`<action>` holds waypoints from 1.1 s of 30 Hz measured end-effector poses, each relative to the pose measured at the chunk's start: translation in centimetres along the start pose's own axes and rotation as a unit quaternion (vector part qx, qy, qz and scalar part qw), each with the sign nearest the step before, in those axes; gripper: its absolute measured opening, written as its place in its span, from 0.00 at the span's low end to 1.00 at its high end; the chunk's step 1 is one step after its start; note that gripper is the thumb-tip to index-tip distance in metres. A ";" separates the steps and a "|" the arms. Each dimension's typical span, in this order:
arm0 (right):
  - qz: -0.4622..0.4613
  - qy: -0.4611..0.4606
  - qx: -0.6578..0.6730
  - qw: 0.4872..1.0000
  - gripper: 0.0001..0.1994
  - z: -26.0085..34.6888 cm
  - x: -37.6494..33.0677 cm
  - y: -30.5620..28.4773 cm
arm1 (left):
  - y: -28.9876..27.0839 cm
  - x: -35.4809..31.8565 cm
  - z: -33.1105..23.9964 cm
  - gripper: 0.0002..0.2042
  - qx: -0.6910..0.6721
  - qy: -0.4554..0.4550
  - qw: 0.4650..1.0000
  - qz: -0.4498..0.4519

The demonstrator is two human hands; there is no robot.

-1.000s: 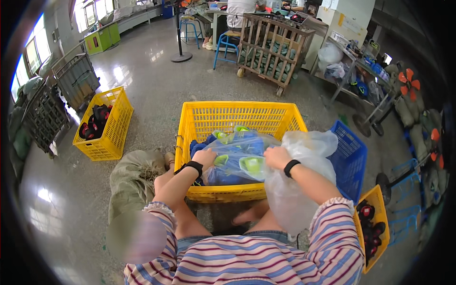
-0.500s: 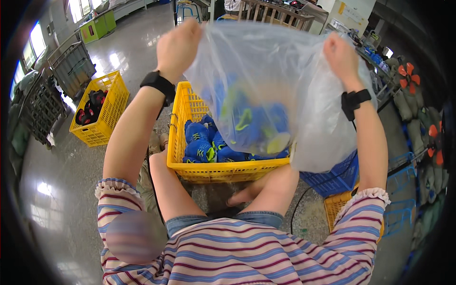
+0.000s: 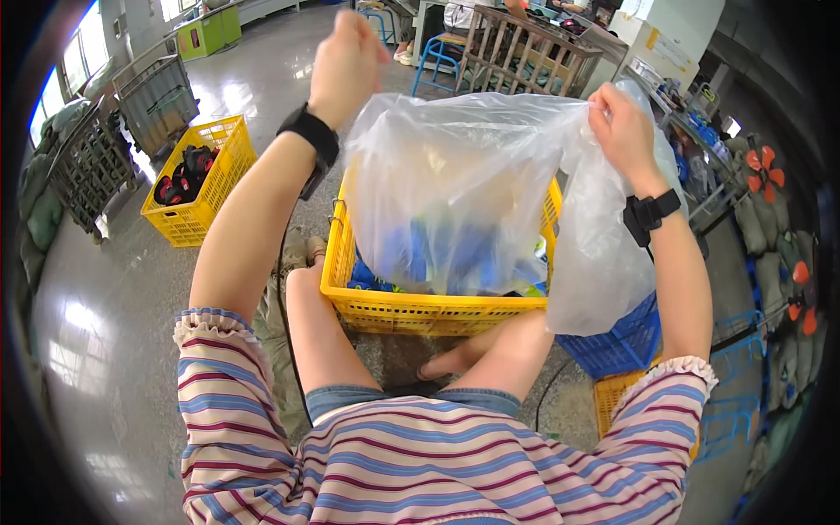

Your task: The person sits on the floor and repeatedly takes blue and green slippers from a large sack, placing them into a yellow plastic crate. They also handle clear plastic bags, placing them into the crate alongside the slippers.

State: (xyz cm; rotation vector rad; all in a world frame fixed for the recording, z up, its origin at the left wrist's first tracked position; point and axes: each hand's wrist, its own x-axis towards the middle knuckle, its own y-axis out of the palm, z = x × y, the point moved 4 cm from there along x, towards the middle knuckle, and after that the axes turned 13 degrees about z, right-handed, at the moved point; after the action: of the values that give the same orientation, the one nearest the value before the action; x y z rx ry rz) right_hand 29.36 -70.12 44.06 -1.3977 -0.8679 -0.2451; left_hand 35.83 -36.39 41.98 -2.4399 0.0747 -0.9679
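Note:
My right hand point(image 3: 623, 131) pinches the upper edge of a clear plastic bag point(image 3: 455, 149), which hangs spread over a yellow crate point(image 3: 437, 308) in front of my knees. Higher up on the left, my left hand point(image 3: 346, 70) is raised beyond the bag's upper left corner. Its fingers look bent but are blurred, and no plastic shows between them. Blue shoe-like items point(image 3: 372, 278) with yellow-green accents lie in the crate, mostly seen hazily through the plastic. More of the clear bag bunches below my right hand and hangs over the crate's right side.
Right of the crate stands a blue crate point(image 3: 617, 337), with another yellow crate point(image 3: 610, 398) nearer me. At the left, a yellow crate point(image 3: 197, 184) holds black and red shoe-like items. A wooden rack point(image 3: 525, 52) and a blue stool point(image 3: 437, 61) stand ahead. Orange-bladed fans point(image 3: 765, 172) line the right.
My left hand has moved up, apart from the bag's edge it was at. The bag's upper edge has sunk, and the bag now covers more of the crate. My right hand has lowered slightly.

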 end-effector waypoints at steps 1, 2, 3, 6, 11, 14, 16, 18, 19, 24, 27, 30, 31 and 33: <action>-0.034 -0.010 0.019 0.999 0.06 1.0 0.6 -0.6 | -0.9 0.4 -1.2 0.07 -0.052 0.009 0.999 -0.007; -0.067 -0.019 0.039 0.997 0.06 1.5 0.9 -0.9 | -1.3 0.6 -1.8 0.07 -0.104 0.019 0.994 -0.014; -0.095 0.000 0.070 0.993 0.06 1.3 1.3 -1.1 | -0.5 0.4 -1.8 0.11 -0.097 0.055 0.993 0.027; -0.157 0.052 0.123 0.979 0.06 -1.2 2.6 -2.1 | 3.8 -3.0 -1.5 0.29 0.008 0.150 0.971 0.184; -0.126 0.069 0.076 0.987 0.09 -2.5 2.7 -0.8 | 11.1 -11.7 8.8 0.19 0.296 -0.080 0.834 0.459; -0.150 0.094 0.079 0.981 0.08 -3.9 2.8 -1.5 | 5.5 -5.1 11.1 0.10 0.413 0.032 0.877 0.242; -0.183 0.090 0.067 0.977 0.07 -5.5 1.1 -2.8 | 2.4 -1.7 5.3 0.10 -0.031 -0.094 0.995 0.013; -0.235 0.067 0.111 0.963 0.07 -4.9 1.0 -3.4 | 0.5 0.1 3.4 0.16 -0.191 0.042 0.979 -0.056; -0.261 0.060 0.131 0.954 0.07 -4.8 0.7 -3.8 | 1.5 -0.3 3.1 0.17 -0.101 0.038 0.994 -0.023; -0.232 0.026 0.067 0.970 0.06 -4.9 -0.1 -3.9 | 3.0 -1.2 3.4 0.22 -0.189 -0.018 0.982 0.003; -0.205 0.051 0.089 0.973 0.05 -4.6 -0.5 -3.4 | 2.0 -1.2 2.5 0.21 -0.182 0.074 0.978 -0.070; -0.109 0.081 0.073 0.988 0.05 -4.4 0.1 -2.0 | 4.2 -1.6 1.3 0.22 0.111 0.161 0.976 0.092; -0.127 0.103 0.062 0.985 0.05 -5.0 -0.4 -2.0 | 3.1 -1.1 1.2 0.23 -0.016 0.132 0.991 0.031; -0.124 0.117 0.048 0.984 0.05 -6.0 -0.7 -1.8 | 1.2 0.0 1.2 0.25 -0.267 0.069 0.957 -0.091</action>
State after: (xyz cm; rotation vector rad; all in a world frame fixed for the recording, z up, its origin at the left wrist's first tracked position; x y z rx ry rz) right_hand 30.05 -76.22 45.34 -1.1432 -0.8446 -0.5413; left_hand 36.77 -36.91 40.64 -2.9010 0.1840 -1.3401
